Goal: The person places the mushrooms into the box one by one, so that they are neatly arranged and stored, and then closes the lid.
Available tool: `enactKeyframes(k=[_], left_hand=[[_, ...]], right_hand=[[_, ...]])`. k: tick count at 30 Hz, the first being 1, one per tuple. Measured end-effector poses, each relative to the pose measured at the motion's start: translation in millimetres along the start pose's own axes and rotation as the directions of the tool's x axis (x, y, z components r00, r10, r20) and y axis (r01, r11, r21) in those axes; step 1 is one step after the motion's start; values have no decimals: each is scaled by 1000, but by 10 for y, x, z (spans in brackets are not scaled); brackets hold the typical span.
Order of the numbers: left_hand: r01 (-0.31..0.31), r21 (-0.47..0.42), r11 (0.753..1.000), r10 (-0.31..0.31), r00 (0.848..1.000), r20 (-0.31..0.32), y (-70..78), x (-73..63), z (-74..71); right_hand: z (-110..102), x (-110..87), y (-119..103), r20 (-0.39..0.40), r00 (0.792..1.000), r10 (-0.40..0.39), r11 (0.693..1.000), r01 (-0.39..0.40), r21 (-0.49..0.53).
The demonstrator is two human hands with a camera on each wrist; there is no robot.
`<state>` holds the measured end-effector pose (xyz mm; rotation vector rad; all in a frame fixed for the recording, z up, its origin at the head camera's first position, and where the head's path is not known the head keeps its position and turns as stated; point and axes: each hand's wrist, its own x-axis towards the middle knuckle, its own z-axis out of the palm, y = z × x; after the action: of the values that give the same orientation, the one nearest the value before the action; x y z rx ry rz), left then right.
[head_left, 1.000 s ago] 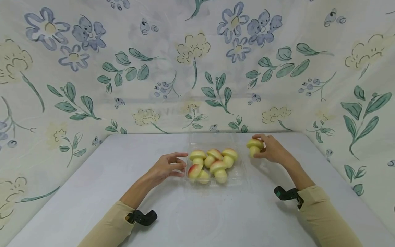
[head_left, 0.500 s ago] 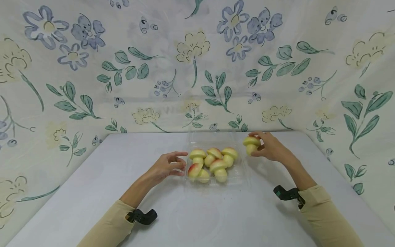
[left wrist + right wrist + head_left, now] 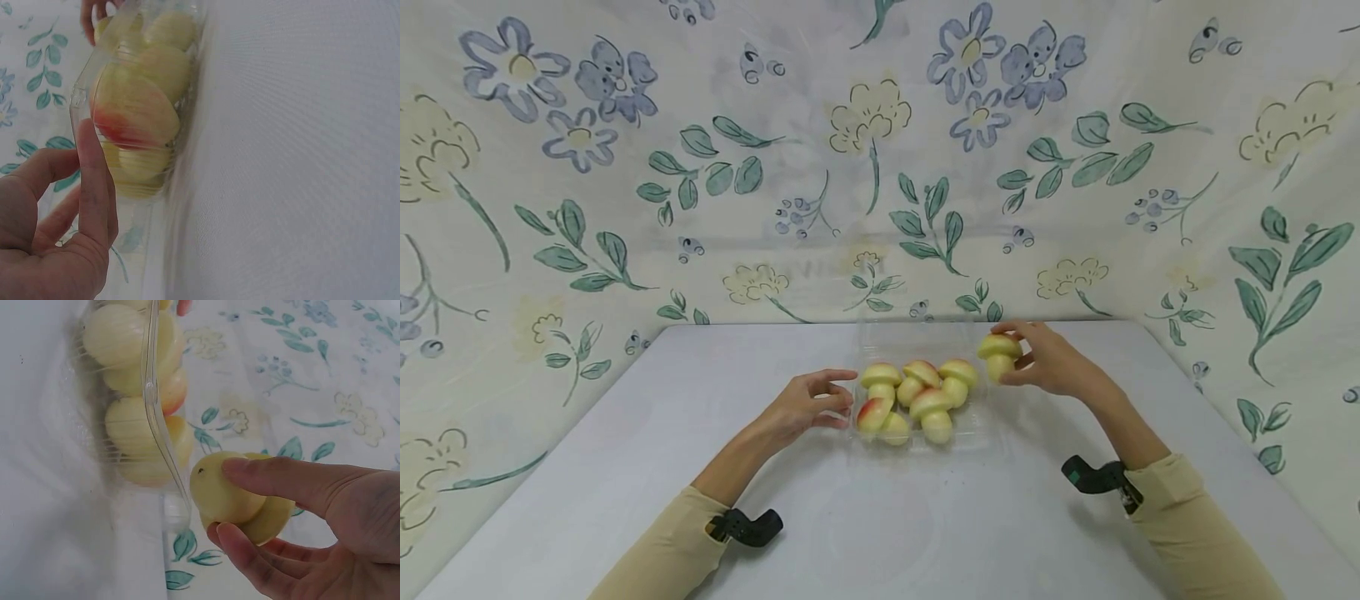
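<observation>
A clear plastic box [image 3: 973,425] stands at the middle of the table, holding several yellow-green mushroom-shaped pieces [image 3: 931,408], some blushed red on their caps. My left hand [image 3: 805,407] is at the box's left side; in the left wrist view, its fairly straight fingers [image 3: 94,181] touch the clear rim. At the box's upper right, my right hand [image 3: 1048,358] grips another mushroom-shaped piece [image 3: 998,354] between thumb and fingers, cap up and stem down. The right wrist view shows the thumb on the stem of this piece [image 3: 225,487], just outside the box wall.
Behind the box rises its transparent lid [image 3: 917,335], hard to make out against the white table [image 3: 880,517]. A floral cloth [image 3: 820,208] hangs along the back and both sides. Each wrist carries a black camera [image 3: 748,528].
My right hand has carried its mushroom-shaped piece left, up to the box's right edge. The left hand and the box have stayed in place.
</observation>
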<state>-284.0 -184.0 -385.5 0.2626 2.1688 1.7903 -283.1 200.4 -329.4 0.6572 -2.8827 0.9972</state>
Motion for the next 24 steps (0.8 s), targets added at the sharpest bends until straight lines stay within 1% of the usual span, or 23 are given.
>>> enactKeyframes(k=[4,11,15,19,24], left_hand=[[2,-1,1000,-2,1000,3,-4,-4,-3],[4,-7,1000,-4,1000,3,-3,-9,-7],[2,-9,1000,-2,1000,4,1,-4,-10],[2,-11,1000,-2,1000,3,3,1,-9],[8,-12,1000,-8,1000,1,-2,4,-6]], right_hand=[[12,-4,-36,15,1000,3,1000,-3,4],[36,-4,-105,47,999,-28,999,26,31],[36,-5,-125,56,998,-26,999,24,27],[40,-7,-141,66,997,-43,999,41,22],[61,-21,-165,108,993,-52,999,50,19]])
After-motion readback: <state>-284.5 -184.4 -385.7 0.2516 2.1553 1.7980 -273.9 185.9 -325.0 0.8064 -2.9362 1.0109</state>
